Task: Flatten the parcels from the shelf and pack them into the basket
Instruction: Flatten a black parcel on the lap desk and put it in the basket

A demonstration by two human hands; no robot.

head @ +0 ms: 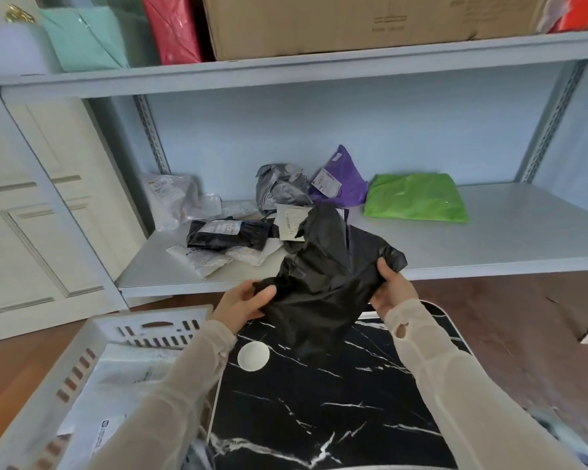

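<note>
A crumpled black parcel bag (323, 276) with a white label hangs in the air above the black marble table (319, 401). My left hand (243, 303) grips its lower left edge and my right hand (392, 288) grips its right edge. On the lower shelf (506, 232) behind lie more parcels: a grey one (280, 186), a purple one (342, 179), a green one (416, 198), a small black one (228, 234) and several white ones (174, 195). The white slotted basket (112, 329) stands at lower left with white parcels lying flat inside.
A white round disc (253, 356) lies on the marble table. The upper shelf (286, 76) carries a cardboard box (353, 25), mint (85, 39) and red (174, 28) parcels. A white panelled door (31, 198) is on the left; wooden floor (523, 327) spreads to the right.
</note>
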